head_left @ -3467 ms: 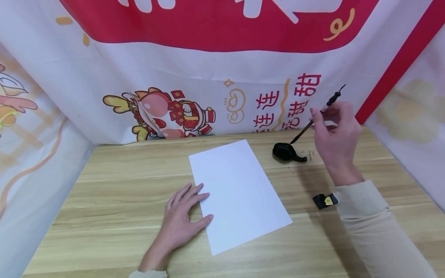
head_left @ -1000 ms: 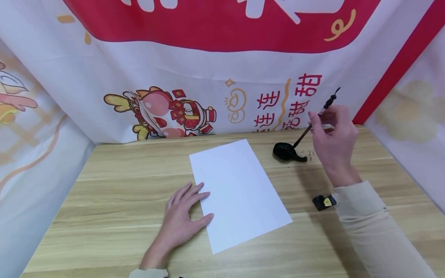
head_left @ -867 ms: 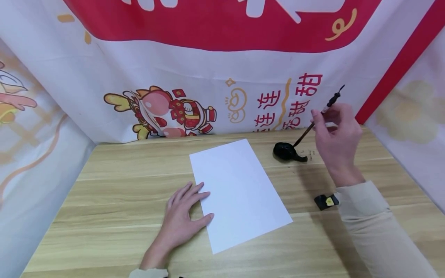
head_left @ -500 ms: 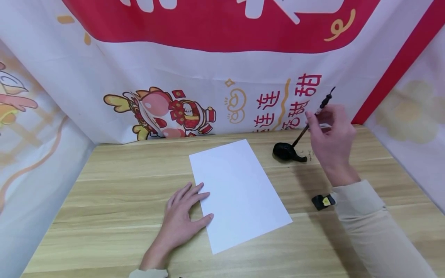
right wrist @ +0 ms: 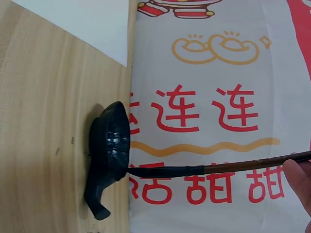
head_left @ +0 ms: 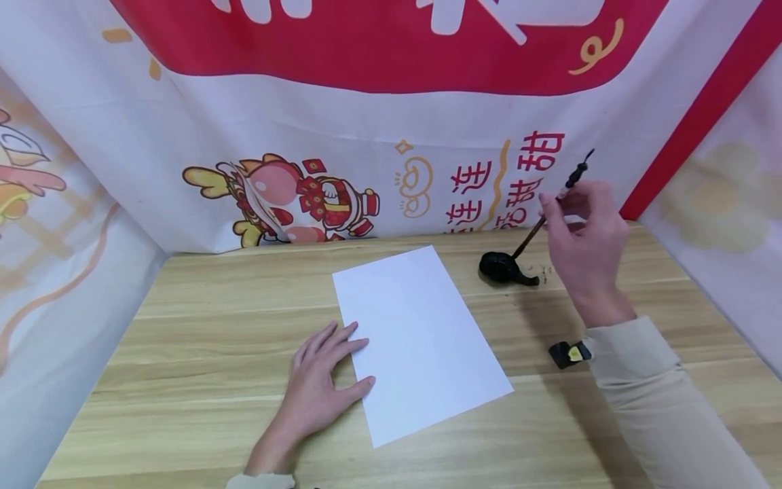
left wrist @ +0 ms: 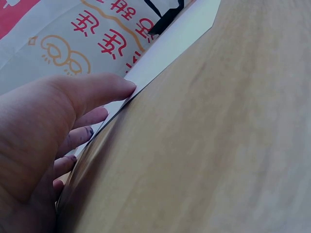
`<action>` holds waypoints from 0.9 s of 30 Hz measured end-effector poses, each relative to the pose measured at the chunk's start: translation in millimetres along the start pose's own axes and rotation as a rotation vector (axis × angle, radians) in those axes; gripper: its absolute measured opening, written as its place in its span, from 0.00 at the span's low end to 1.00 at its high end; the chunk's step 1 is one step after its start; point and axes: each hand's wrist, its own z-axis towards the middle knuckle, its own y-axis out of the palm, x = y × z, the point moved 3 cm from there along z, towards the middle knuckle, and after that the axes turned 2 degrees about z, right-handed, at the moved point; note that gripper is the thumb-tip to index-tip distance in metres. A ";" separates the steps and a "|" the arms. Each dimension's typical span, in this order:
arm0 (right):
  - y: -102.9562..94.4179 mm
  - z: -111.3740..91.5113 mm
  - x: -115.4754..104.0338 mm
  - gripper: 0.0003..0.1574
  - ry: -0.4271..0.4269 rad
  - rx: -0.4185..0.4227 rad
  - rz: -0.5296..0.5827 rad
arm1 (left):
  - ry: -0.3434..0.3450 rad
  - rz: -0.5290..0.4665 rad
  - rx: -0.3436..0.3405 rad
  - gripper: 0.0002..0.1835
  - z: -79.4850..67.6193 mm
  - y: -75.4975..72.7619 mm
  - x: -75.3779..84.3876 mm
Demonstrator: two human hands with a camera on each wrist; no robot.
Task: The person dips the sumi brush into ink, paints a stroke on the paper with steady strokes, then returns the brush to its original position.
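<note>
A calligraphy brush (head_left: pixel 531 234) is pinched near its upper part by my right hand (head_left: pixel 588 248). Its dark bristle tip (right wrist: pixel 155 172) points down and meets the rim of a small black ink dish (head_left: pixel 499 267), whose curved handle points right. In the right wrist view the ink dish (right wrist: pixel 111 145) shows a ribbed hollow. My left hand (head_left: pixel 320 380) lies with spread fingers along the left edge of a blank white sheet of paper (head_left: pixel 421 346). In the left wrist view the thumb (left wrist: pixel 109 87) rests on the paper's edge, and dark smudges mark some fingertips.
The wooden table (head_left: pixel 201 353) carries a few ink specks beside the dish. A small black object with a yellow patch (head_left: pixel 569 354) is at the right sleeve's cuff. A printed cloth (head_left: pixel 342 122) rises behind the table's back edge, with more cloth at both sides.
Over the earlier frames my right hand makes small shifts left and right, the brush tip moving along the ink dish's rim. My left hand and the paper stay in place.
</note>
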 end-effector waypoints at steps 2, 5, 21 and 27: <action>1.3 -1.5 0.7 0.24 0.006 -0.015 -0.007 | -0.003 -0.001 -0.002 0.32 -0.5 0.5 -0.5; 1.4 -2.4 2.4 0.23 0.013 -0.023 -0.010 | -0.003 -0.001 -0.001 0.32 -1.2 0.8 -0.9; -0.3 -1.7 2.2 0.24 0.019 0.000 -0.009 | 0.000 0.005 0.002 0.32 -1.3 0.7 -2.2; -2.6 1.0 1.7 0.24 0.032 0.033 0.002 | 0.002 0.012 0.000 0.32 -0.3 1.2 -2.8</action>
